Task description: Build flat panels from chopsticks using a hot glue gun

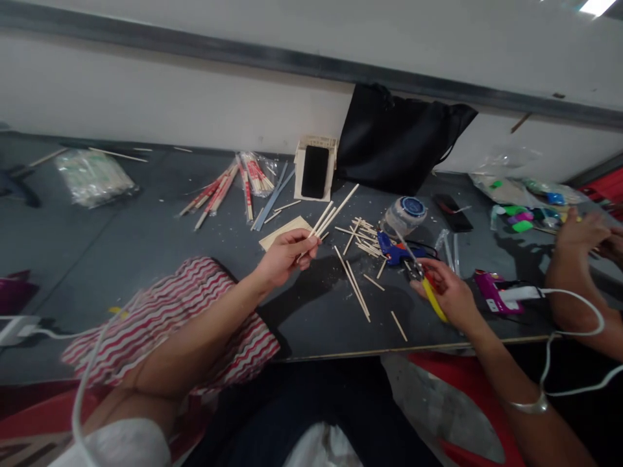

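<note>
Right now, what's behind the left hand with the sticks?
Part of a wood board on the table shows behind the left hand. The hand, holding sticks, covers the rest; anything hidden there can't be seen.

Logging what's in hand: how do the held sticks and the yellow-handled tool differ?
The sticks are plain and pale; the yellow-handled tool is brightly coloured. The sticks are several, fanned in the left hand; the tool is a single piece in the right hand. Both are over the table.

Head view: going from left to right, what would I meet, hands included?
Clear plastic packet, left hand, heap of short sticks, right hand, purple box, co-worker's hands.
</note>
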`<state>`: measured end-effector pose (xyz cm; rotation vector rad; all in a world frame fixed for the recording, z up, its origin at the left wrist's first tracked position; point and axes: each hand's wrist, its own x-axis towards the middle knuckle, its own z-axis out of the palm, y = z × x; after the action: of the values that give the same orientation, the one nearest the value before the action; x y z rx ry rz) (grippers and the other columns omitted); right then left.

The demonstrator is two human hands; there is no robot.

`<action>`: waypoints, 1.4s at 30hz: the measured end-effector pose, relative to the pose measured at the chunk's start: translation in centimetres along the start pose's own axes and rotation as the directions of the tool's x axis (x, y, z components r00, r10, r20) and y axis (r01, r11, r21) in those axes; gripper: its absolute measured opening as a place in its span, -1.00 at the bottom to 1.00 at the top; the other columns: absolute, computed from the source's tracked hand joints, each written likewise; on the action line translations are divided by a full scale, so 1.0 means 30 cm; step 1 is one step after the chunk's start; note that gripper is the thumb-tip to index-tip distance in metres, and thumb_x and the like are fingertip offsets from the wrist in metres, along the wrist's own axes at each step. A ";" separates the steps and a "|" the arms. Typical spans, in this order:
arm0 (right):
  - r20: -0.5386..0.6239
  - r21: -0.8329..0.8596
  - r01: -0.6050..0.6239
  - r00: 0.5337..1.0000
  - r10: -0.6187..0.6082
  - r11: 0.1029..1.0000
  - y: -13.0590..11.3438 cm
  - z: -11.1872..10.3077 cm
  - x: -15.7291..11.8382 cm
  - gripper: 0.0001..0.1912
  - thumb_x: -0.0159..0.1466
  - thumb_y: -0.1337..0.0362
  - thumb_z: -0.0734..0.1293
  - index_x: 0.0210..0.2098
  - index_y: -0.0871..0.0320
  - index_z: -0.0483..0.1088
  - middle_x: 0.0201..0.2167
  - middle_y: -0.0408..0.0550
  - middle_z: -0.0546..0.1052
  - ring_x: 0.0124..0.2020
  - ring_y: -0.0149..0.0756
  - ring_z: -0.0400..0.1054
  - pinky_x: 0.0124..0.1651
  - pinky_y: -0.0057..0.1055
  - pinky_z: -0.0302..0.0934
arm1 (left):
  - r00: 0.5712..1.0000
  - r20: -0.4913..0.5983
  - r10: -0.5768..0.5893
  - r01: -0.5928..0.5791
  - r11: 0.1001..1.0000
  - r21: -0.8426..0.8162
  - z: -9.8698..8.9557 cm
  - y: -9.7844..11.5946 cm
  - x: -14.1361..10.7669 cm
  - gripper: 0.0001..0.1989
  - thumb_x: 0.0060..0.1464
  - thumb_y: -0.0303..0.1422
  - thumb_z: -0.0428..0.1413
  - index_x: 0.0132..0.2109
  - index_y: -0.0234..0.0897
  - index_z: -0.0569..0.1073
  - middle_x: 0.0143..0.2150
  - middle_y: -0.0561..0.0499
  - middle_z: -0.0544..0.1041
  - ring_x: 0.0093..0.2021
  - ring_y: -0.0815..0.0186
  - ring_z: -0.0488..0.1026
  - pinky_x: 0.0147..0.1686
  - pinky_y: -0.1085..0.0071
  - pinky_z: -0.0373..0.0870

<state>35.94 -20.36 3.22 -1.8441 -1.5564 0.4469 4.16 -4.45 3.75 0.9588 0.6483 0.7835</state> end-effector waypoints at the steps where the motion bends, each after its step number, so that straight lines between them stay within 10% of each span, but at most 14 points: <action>1: 0.005 0.102 -0.021 1.000 0.020 0.995 -0.029 0.021 0.004 -0.51 0.19 -0.04 0.42 0.02 0.03 0.38 -0.34 -0.11 0.54 -0.39 -0.25 0.48 -0.27 -0.33 0.45 | 1.000 -0.015 0.022 -0.021 0.999 0.025 0.004 0.000 -0.002 -0.64 -0.17 -0.18 0.45 -0.38 -0.35 0.54 -0.60 0.12 0.41 -0.68 0.56 0.14 -0.69 0.58 0.04; 11: 0.340 0.492 -0.163 0.940 -0.017 0.855 -0.264 0.167 0.016 -0.21 0.23 -0.41 0.23 0.16 0.06 0.36 -0.39 -0.19 0.31 -0.54 -0.42 0.29 -0.51 -0.45 0.28 | 0.981 -0.064 0.181 -0.159 0.953 0.259 0.008 0.017 -0.022 -0.63 -0.12 -0.07 0.39 -0.42 -0.29 0.53 -0.62 0.14 0.34 -0.64 0.52 0.09 -0.65 0.52 -0.07; 42: 0.285 0.248 -0.019 0.957 -0.054 0.969 -0.263 0.191 0.069 -0.45 0.27 -0.17 0.31 -0.04 0.17 0.48 -0.44 -0.11 0.48 -0.45 -0.32 0.32 -0.38 -0.44 0.26 | 0.991 0.031 0.128 -0.130 0.905 0.404 0.011 0.024 -0.032 -0.70 -0.05 -0.15 0.31 -0.49 -0.26 0.45 -0.63 0.14 0.30 -0.61 0.49 0.08 -0.61 0.49 -0.02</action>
<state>26.97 -16.34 4.85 -1.6238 -1.6189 0.8967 3.67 -5.12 4.65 1.3951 0.7675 0.7778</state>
